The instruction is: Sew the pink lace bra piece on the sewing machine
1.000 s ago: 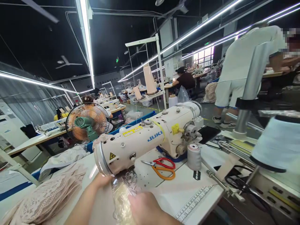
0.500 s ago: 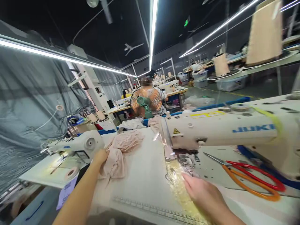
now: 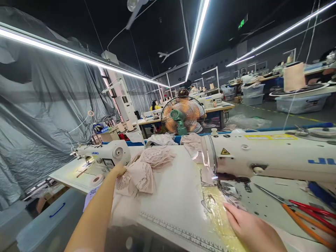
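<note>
A lace pile lies on the table, left of the sewing machine, fan behind.

Strip lights cut a dark workshop ceiling; wide-angle view bends at the edges.

Long white light strips run overhead and burn out to pure white, while the ceiling between them stays nearly black. The white table is evenly and brightly lit, with soft shadow under the sewing machine head and a glint, probably a small lamp, near the needle. Clear plastic film by the right hand throws yellowish glare. The lens stretches the left forearm and hand and curves straight lines toward the frame's borders. Far benches are soft, and the scissors at the right edge smear slightly.
</note>
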### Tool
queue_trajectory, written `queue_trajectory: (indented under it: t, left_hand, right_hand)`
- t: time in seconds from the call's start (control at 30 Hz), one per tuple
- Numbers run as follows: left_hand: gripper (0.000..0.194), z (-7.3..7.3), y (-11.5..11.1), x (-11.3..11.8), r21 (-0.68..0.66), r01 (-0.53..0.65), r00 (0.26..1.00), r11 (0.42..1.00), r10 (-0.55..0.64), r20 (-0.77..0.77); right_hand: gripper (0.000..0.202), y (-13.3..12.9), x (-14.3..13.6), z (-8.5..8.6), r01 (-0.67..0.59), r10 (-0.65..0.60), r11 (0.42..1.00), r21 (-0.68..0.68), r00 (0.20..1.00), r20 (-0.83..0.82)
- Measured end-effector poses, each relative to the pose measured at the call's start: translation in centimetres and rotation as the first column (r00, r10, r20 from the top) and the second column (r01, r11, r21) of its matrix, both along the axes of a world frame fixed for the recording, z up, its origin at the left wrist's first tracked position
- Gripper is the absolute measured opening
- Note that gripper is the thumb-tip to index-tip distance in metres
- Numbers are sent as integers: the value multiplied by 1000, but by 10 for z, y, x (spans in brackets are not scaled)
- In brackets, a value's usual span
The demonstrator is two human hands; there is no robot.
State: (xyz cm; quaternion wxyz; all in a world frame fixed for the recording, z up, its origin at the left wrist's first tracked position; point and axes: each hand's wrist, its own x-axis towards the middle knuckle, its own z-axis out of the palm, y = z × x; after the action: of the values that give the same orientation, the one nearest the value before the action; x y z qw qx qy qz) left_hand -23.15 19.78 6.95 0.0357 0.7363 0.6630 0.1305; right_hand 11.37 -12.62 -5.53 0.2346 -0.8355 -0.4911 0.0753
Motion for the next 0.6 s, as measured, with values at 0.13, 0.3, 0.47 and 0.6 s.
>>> queue_trajectory:
  t: [0.13, 0.3, 0.47, 0.6]
  left_hand:
    - [28, 4, -4, -9, 134, 1, 983, 991, -25, 181]
    - [23, 48, -23, 15, 414, 23, 873, 910, -220, 436]
    - [32, 63, -106, 66, 468, 407, 645, 784, -610, 461]
    - [30, 18, -184, 109, 370, 641, 495, 673, -730, 471]
  right_hand:
    - [48, -1, 2, 2, -34, 31, 997, -66, 998, -47]
    - [47, 1, 9, 4, -35, 23, 990, -138, 996, -88]
    - [51, 3, -3, -7, -13, 30, 992, 124, 990, -135]
    - [65, -8, -61, -16, -290, 352, 881, 375, 930, -105]
